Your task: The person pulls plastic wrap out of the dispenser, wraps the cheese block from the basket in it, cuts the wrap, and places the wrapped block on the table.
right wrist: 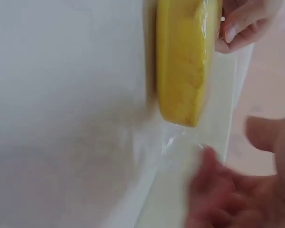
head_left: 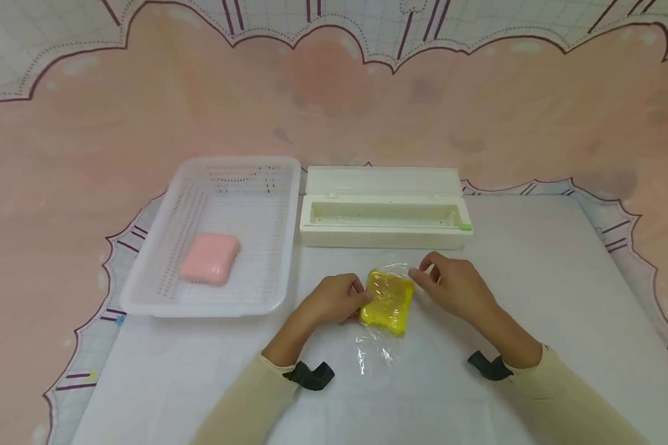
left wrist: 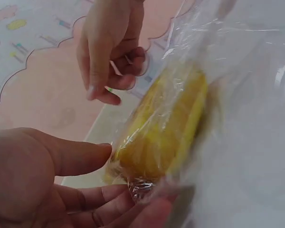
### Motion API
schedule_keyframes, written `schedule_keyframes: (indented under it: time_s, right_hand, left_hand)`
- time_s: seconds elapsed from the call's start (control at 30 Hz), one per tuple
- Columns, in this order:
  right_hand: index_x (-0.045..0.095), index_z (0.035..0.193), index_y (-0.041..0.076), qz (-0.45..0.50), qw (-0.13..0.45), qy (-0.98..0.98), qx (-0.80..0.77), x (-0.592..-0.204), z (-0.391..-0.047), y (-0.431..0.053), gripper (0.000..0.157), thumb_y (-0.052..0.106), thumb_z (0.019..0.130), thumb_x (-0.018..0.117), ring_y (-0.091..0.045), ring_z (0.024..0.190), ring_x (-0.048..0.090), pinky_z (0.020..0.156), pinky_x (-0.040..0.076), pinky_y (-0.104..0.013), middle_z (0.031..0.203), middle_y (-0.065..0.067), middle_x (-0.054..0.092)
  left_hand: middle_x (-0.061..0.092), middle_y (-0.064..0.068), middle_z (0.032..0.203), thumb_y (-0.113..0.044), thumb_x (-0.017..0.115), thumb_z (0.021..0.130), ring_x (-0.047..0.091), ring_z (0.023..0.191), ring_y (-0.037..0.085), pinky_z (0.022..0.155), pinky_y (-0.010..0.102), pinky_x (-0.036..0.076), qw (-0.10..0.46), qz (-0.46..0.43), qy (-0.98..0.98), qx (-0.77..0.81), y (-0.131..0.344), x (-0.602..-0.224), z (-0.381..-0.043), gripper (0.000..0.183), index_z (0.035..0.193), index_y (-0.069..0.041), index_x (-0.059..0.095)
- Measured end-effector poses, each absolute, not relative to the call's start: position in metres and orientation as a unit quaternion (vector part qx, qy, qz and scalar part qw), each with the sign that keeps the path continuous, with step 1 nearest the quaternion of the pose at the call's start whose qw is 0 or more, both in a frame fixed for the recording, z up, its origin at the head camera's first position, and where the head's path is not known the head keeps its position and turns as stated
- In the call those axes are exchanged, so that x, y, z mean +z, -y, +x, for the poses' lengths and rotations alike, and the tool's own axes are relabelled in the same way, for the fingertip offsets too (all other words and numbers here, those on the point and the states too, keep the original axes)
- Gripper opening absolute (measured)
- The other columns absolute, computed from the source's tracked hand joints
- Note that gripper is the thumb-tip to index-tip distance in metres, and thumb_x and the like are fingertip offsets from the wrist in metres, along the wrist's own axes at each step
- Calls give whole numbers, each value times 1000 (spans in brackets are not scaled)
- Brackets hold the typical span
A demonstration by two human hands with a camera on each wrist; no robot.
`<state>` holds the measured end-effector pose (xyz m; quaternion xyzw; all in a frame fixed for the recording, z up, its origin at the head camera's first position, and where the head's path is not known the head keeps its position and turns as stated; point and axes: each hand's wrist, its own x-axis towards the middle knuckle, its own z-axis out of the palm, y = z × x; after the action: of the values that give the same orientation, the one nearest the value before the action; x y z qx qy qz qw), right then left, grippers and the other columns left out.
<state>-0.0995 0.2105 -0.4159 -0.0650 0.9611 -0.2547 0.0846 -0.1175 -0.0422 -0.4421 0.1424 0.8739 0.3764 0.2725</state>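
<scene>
A yellow rounded block [head_left: 386, 303], loosely wrapped in clear plastic film [head_left: 375, 346], is at the middle front of the white table. My left hand [head_left: 339, 300] grips the block's left edge through the film. In the left wrist view, the thumb [left wrist: 83, 156] lies against one side and the fingers reach under the wrapped end. My right hand [head_left: 453, 284] hovers just off the block's upper right corner, beside the loose film there. Its thumb and blurred fingers [right wrist: 211, 190] are spread apart in the right wrist view, with nothing between them.
Behind the block stands a long white box [head_left: 384, 238] with its lid raised and a green piece at its right end. To the left, a white perforated basket [head_left: 256, 303] holds a pink rounded block [head_left: 208, 258]. A patterned cloth [head_left: 334, 111] hangs behind the table.
</scene>
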Motion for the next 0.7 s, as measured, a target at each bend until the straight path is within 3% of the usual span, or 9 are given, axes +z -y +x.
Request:
schedule_keyframes:
  time_s: [0.1, 0.2, 0.4, 0.7]
  right_hand:
    - [57, 120, 8, -21, 222, -925, -308, -422, -94, -212, 43, 46, 101, 61, -18, 65, 60, 59, 52, -29, 79, -4, 67]
    - [47, 130, 8, 3, 303, -869, -391, -432, -88, -208, 47, 43, 102, 61, -21, 65, 67, 63, 58, -33, 85, -8, 69]
    - [37, 140, 8, -1, 315, -816, -485, -442, -81, -196, 52, 35, 102, 62, -23, 66, 71, 66, 62, -35, 91, -11, 70]
    - [33, 151, 14, 21, 303, -794, -527, -450, -80, -184, 57, 32, 104, 60, -22, 75, 71, 72, 63, -36, 110, -16, 67]
  left_hand:
    - [69, 6, 69, -30, 64, 100, 66, 57, 17, 54, 27, 53, 303, 123, -847, 420, 41, -445, -108, 25, 98, -7, 58]
    - [69, 10, 73, -28, 64, 101, 70, 58, 19, 54, 30, 58, 323, 105, -819, 462, 41, -449, -101, 26, 99, -4, 53]
    - [69, 13, 76, -22, 65, 101, 73, 62, 21, 57, 33, 61, 332, 80, -782, 521, 46, -457, -94, 25, 98, -3, 48]
    - [68, 12, 80, -21, 61, 103, 74, 65, 20, 59, 33, 61, 283, 80, -782, 550, 56, -462, -89, 22, 99, -3, 49]
